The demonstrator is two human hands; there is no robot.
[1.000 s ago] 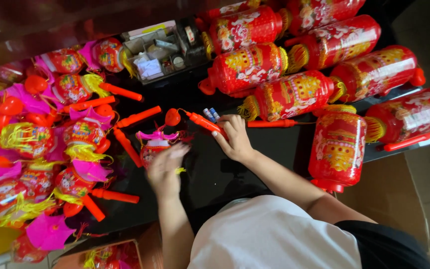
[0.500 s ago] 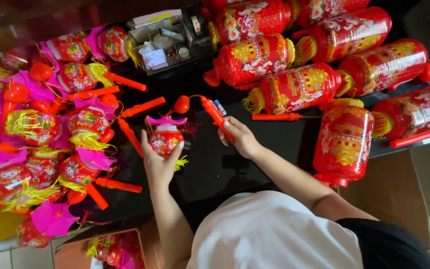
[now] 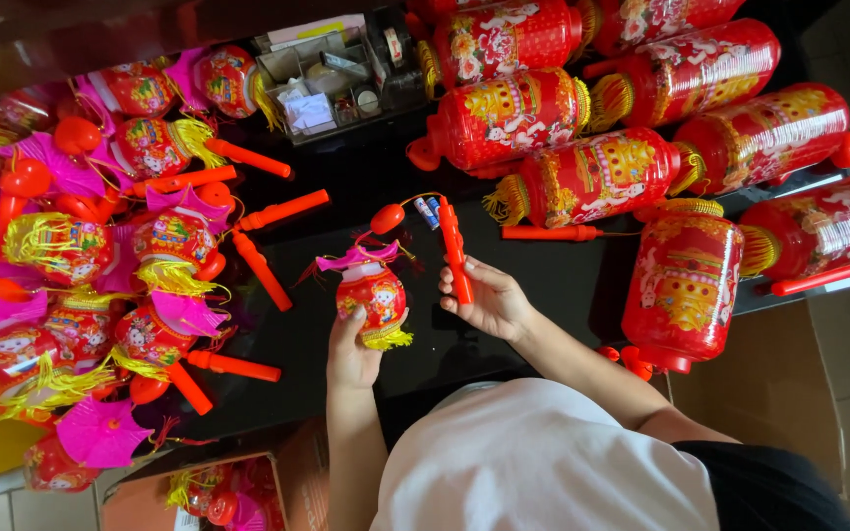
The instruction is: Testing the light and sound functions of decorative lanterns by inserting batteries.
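Head view | left hand point(image 3: 351, 356) clamps small lantern point(image 3: 373, 296) above bare table point(image 3: 533, 270) centre | right hand point(image 3: 492, 300) grips orange stick point(image 3: 455, 250) | lantern piles point(image 3: 81, 256) crowd left, big lanterns point(image 3: 681, 285) right edge

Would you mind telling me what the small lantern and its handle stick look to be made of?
The small lantern in the left hand: likely thin glossy printed plastic, with a yellow thread fringe. The handle stick in the right hand: smooth moulded orange-red plastic, probably, given its even sheen.

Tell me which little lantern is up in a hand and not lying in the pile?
The small red lantern with the pink top and yellow fringe. The left hand holds it above the dark table, while the other small lanterns lie heaped on the left.
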